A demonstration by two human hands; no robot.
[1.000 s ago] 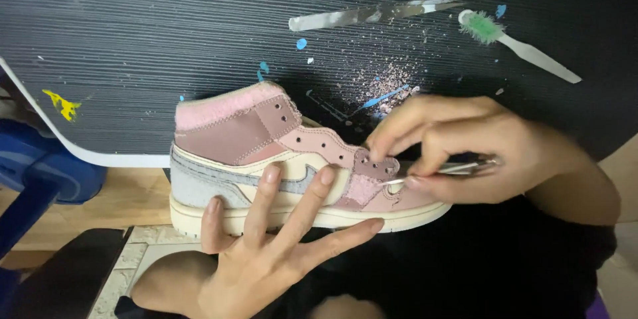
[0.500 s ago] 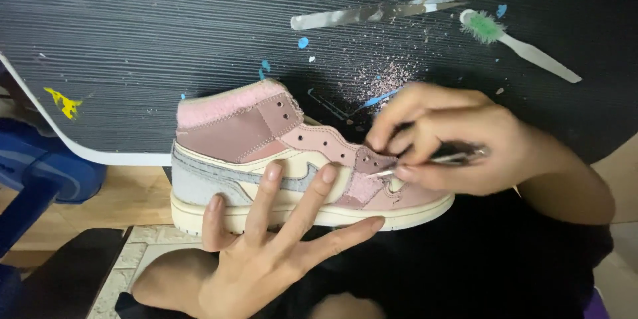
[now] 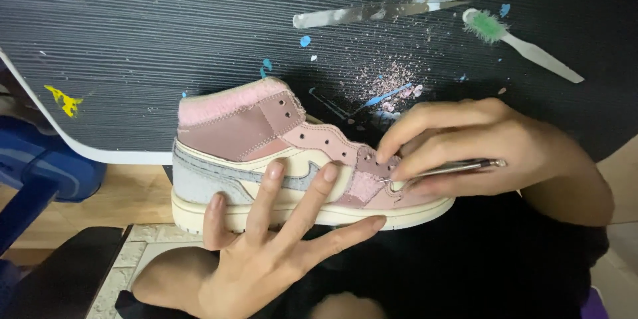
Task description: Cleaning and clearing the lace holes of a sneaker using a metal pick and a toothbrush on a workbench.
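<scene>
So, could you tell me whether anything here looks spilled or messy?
Yes: pinkish crumbs lie scattered on the dark tabletop behind the shoe, among blue paint spots and a yellow paint splash.

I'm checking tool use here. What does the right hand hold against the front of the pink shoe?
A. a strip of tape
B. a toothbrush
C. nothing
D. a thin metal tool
D: the right hand pinches a thin metal tool whose tip meets the shoe near the toe, while the toothbrush lies untouched on the black desk.
</scene>
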